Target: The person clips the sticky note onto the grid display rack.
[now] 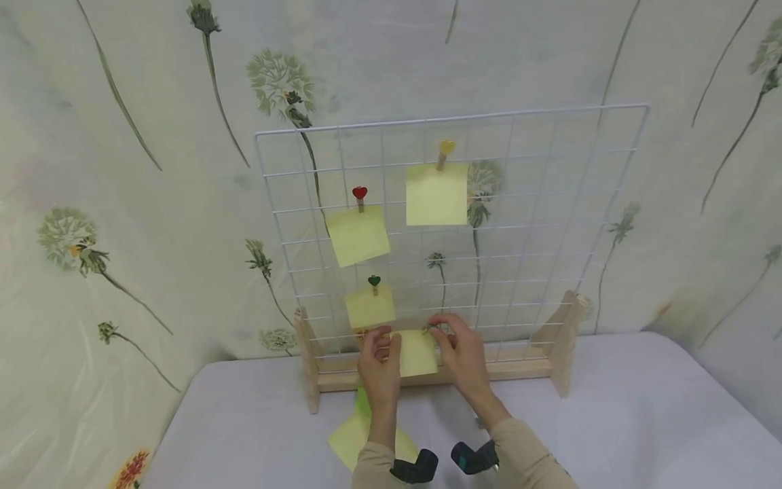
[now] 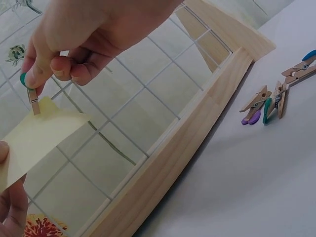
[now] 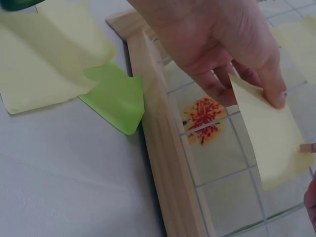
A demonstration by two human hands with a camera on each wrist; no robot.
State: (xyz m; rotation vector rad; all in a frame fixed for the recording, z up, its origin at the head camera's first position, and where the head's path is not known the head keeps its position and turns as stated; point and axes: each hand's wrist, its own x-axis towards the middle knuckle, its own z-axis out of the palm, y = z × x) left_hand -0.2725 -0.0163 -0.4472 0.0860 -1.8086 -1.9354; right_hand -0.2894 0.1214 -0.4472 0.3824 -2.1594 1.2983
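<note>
Before the lower part of a white wire grid (image 1: pixel 507 255), my left hand (image 1: pixel 380 370) pinches the left edge of a yellow sticky note (image 1: pixel 418 354) between thumb and fingers. My right hand (image 1: pixel 466 360) pinches a small wooden clothespin (image 2: pixel 34 104) with a green top at the note's upper right corner. The pin's tip meets the paper; whether it also bites a wire cannot be told. In the right wrist view, the left thumb lies on the note's face (image 3: pixel 269 133), and only a bit of the right hand shows at the edge.
Above hang notes under a yellow heart clothespin (image 1: pixel 447 147), a red one (image 1: pixel 360 193) and a green one (image 1: pixel 375 280). A wooden stand (image 1: pixel 562 339) holds the grid. Loose yellow notes (image 3: pixel 49 64) and a green one (image 3: pixel 116 98) lie on the table, with several clothespins (image 2: pixel 256 103).
</note>
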